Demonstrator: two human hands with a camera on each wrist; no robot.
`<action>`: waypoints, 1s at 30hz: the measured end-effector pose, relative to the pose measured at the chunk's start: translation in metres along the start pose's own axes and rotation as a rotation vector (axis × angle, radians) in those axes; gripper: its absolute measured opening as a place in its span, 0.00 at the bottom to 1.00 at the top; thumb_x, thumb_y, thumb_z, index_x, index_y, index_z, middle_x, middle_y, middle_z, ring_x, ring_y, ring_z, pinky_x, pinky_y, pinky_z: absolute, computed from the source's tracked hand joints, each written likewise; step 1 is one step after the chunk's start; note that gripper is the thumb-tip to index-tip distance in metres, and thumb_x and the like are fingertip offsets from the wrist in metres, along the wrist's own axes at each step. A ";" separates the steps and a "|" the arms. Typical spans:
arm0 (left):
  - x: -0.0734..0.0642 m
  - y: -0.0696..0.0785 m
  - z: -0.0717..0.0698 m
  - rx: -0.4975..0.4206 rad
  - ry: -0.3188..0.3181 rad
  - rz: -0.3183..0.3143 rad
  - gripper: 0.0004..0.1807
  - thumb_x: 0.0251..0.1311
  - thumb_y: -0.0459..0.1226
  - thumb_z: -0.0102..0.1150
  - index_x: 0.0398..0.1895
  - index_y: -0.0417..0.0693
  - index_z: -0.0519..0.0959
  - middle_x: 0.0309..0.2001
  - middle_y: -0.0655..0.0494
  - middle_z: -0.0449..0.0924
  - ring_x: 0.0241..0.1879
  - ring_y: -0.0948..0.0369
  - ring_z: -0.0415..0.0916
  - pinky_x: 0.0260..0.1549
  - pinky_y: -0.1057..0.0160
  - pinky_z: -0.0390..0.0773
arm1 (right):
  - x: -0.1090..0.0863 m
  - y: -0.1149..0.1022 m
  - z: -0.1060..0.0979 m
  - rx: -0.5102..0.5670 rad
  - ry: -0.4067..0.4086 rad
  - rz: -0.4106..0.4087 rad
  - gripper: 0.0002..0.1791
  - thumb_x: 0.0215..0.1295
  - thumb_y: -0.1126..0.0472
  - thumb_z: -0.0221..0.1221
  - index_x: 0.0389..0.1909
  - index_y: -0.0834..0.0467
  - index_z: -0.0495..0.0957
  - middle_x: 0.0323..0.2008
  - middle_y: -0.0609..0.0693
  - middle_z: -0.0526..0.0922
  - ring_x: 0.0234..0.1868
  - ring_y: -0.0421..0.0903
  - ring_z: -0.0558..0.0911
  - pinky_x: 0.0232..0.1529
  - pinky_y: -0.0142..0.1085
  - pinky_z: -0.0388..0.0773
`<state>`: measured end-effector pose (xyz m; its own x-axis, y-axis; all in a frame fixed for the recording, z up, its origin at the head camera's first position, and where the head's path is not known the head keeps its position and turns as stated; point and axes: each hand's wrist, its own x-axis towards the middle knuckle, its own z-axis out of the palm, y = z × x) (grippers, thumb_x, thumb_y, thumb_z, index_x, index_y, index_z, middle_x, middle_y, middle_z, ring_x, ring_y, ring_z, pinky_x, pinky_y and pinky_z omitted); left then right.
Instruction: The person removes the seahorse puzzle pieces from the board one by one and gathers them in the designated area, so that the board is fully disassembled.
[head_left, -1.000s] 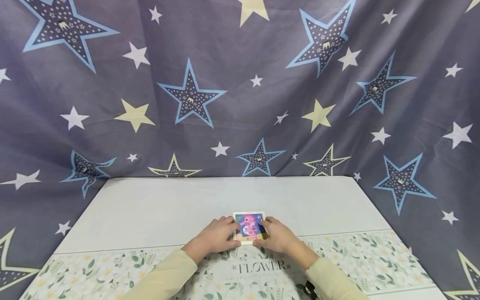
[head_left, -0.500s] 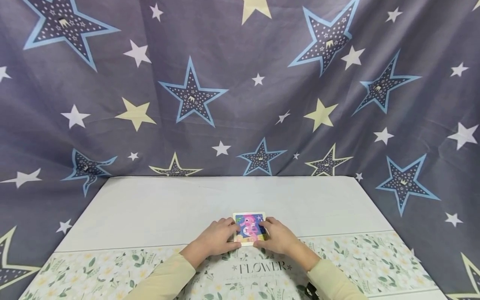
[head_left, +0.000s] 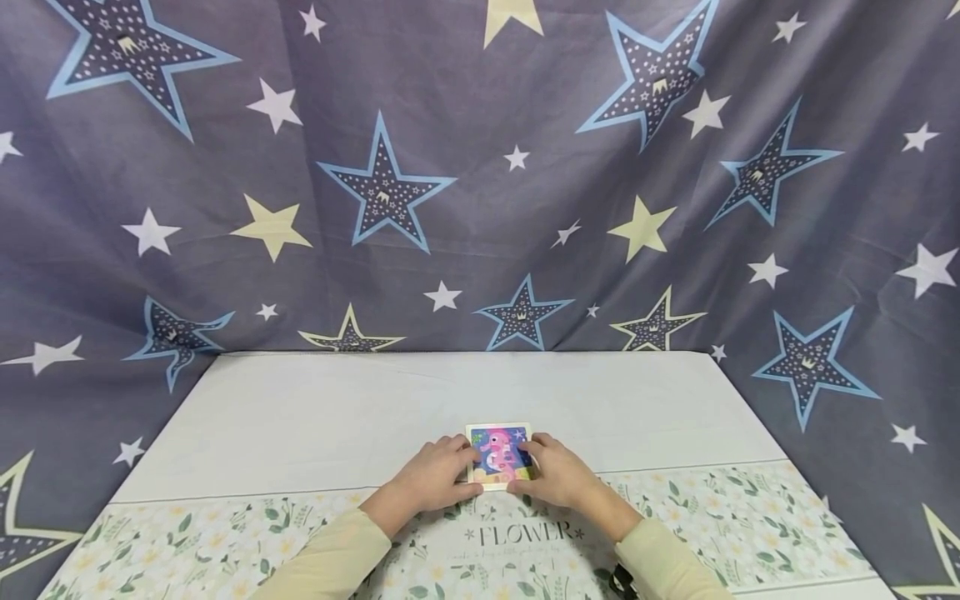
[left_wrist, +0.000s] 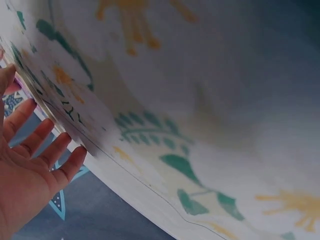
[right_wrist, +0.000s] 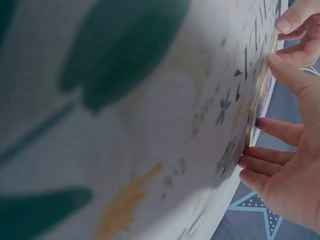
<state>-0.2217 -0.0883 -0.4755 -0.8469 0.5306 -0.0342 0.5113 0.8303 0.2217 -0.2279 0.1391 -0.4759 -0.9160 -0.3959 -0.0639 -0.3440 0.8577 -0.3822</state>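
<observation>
Counted: two hands, two pale yellow sleeves, one square seahorse picture, one bench, one printed word "FLOWER".

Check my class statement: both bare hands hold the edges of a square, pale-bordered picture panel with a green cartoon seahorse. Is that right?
Not quite: the cartoon seahorse is pink, not green, as the head view shows. The rest stands: bare left hand and bare right hand hold the edges of the square, pale-bordered picture panel.
</observation>
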 end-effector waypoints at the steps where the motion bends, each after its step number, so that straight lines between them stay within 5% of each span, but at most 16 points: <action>1: 0.000 0.000 0.000 0.000 -0.001 -0.001 0.25 0.58 0.58 0.54 0.53 0.56 0.75 0.51 0.58 0.72 0.49 0.59 0.70 0.49 0.52 0.72 | 0.000 0.000 0.000 0.000 0.002 -0.001 0.43 0.52 0.36 0.63 0.61 0.61 0.69 0.62 0.62 0.68 0.61 0.58 0.71 0.59 0.51 0.69; 13: 0.012 -0.002 -0.002 0.017 0.052 0.019 0.27 0.59 0.57 0.54 0.56 0.53 0.75 0.54 0.53 0.73 0.54 0.55 0.70 0.52 0.50 0.70 | 0.001 0.001 -0.001 0.000 0.006 0.005 0.42 0.52 0.36 0.63 0.61 0.61 0.69 0.62 0.62 0.68 0.61 0.58 0.71 0.58 0.51 0.69; 30: 0.028 -0.001 0.004 0.099 0.005 0.031 0.34 0.57 0.64 0.47 0.62 0.58 0.71 0.57 0.54 0.70 0.56 0.57 0.67 0.51 0.48 0.70 | 0.000 0.001 0.001 0.023 -0.009 -0.008 0.42 0.52 0.36 0.63 0.61 0.61 0.69 0.61 0.63 0.68 0.61 0.59 0.71 0.58 0.52 0.69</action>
<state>-0.2453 -0.0741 -0.4803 -0.8309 0.5559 -0.0236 0.5493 0.8263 0.1248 -0.2282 0.1398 -0.4769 -0.9113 -0.4061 -0.0688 -0.3468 0.8466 -0.4038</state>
